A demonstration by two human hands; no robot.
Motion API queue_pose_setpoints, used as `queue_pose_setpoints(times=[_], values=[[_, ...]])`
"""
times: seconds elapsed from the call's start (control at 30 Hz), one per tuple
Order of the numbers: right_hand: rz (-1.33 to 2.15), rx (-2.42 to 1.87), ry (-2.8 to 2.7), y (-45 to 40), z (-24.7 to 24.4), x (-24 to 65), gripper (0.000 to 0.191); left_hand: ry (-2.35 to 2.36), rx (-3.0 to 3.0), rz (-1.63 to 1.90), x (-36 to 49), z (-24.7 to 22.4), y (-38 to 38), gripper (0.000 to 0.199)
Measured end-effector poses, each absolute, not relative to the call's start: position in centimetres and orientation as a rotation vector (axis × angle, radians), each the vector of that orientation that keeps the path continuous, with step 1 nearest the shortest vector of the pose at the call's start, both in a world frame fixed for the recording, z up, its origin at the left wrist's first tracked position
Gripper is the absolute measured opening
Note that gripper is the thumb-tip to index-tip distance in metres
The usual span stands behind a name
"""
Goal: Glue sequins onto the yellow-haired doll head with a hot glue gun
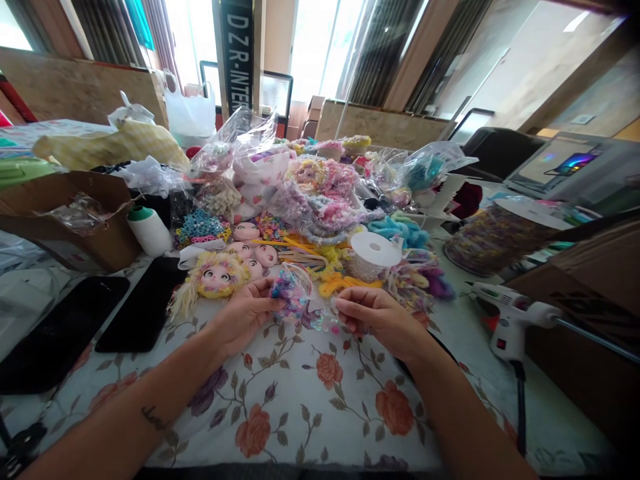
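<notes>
My left hand [249, 313] is closed, thumb and fingers pinching the edge of a small clear bag of colourful beads [291, 297] in blue, pink and purple. Just to the right, my right hand [377, 312] has its thumb and fingertips pressed together; whatever is between them is too small to make out. A few loose pink beads [335, 329] lie on the cloth between the hands. Beyond my left hand rests a doll head [217, 275] with a yellow curly fringe, beside several bare doll faces [265, 255]. A white spool [375, 250] stands behind my right hand.
Two black phones [143, 307] and a cardboard box [75, 220] are at left, near a white thread cone [150, 230]. At right are a glue gun [510, 317], a large yarn spool [500, 233] and another box [590, 320]. Yarn and plastic bags pile up behind.
</notes>
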State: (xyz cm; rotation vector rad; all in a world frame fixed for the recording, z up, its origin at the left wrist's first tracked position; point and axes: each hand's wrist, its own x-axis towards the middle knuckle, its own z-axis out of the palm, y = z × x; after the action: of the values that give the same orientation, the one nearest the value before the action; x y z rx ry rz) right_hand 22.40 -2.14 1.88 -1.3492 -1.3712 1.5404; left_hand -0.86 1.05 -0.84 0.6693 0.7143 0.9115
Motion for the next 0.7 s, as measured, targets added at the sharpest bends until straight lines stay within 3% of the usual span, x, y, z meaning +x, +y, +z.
queue_pose_setpoints(times=[0.23,0.37,0.7], values=[[1.348,-1.631,-1.796,-1.9,0.7,23.5,0.037,0.678,0.694,0.906,-0.9,-1.1,1.1,0.024],[1.291,-1.747,-1.745,-1.8,0.6,23.9,0.033,0.683,0.685,0.899,-0.9,-1.1,1.1,0.025],[1.324,-1.488,-1.568,-2.2,4.2,22.7,0.032,0.700,0.708,0.871,-0.8,-1.2,1.0,0.026]])
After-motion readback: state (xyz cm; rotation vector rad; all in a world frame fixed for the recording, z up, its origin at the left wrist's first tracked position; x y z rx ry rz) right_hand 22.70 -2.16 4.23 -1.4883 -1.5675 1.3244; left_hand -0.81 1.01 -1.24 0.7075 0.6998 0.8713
